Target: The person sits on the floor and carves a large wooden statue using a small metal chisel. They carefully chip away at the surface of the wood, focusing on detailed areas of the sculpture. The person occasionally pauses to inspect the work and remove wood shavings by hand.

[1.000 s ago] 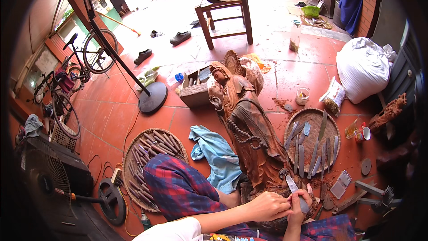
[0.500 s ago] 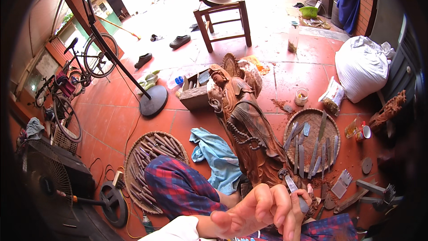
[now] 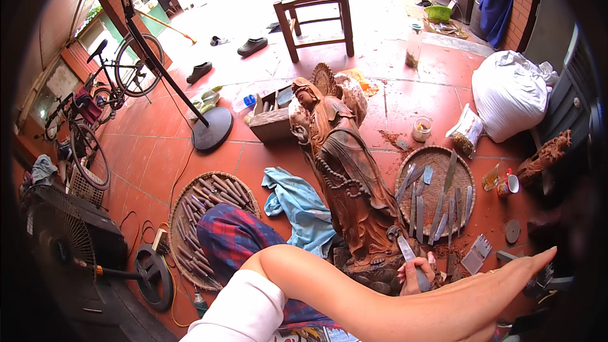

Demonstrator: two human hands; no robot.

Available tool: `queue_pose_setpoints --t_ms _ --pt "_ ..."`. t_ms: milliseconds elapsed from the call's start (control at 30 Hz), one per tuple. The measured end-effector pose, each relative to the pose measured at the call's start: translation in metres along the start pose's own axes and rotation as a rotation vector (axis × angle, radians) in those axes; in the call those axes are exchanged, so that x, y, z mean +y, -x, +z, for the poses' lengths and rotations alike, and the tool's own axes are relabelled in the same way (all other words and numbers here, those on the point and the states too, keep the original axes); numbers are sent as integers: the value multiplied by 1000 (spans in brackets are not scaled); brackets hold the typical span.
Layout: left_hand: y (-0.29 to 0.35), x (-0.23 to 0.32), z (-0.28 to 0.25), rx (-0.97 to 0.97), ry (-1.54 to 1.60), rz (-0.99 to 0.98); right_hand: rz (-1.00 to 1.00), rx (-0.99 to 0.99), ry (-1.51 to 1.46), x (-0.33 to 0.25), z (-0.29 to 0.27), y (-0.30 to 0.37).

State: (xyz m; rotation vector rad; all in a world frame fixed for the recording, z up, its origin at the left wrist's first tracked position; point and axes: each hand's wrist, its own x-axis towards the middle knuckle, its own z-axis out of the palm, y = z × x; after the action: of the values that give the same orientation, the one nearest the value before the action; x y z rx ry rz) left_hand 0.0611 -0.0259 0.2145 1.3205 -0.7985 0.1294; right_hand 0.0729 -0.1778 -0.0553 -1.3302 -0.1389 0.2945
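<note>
A carved wooden statue of a robed figure with beads leans back in front of me. Beside its base, my right hand grips a flat metal carving blade, its tip pointing up towards the statue's lower robe. My left arm stretches from the lower left across the front, over my right arm, hiding part of it. At its end my left hand is seen edge-on with fingers stretched out and nothing visible in it. Under the left hand lie metal tools, partly hidden.
Several blades lie in a round woven tray at right. Another woven tray holds many slim handled tools. A light-blue cloth, a wooden box, a stand base, a stool and a fan stand or lie around.
My left hand has swung from beside my right hand out to the far right, its arm now crossing over. The right hand still holds the blade. The view has shifted slightly.
</note>
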Motion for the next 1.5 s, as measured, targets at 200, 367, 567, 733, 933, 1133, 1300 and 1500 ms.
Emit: queue_pose_setpoints --t_ms 200,367,567,733,933,1133,1300,1500 --pt "10 -13 8 -10 -266 10 34 6 16 -7 4 -1" --pt "14 -9 3 -9 -300 92 46 -46 128 -14 -8 3" --pt "23 -4 -13 -99 -308 194 70 -78 166 -23 0 6" --pt "42 0 -19 -175 -293 172 85 -83 175 -22 0 0" --pt "54 2 -40 -243 -91 181 17 2 72 -13 5 0" --pt "86 41 -52 -214 177 -76 103 13 -22 -14 9 3" --pt "115 85 -58 -385 68 -202 83 -4 -45 -17 10 2" --pt "113 78 -56 -348 135 -138 85 17 -45 -16 8 3"
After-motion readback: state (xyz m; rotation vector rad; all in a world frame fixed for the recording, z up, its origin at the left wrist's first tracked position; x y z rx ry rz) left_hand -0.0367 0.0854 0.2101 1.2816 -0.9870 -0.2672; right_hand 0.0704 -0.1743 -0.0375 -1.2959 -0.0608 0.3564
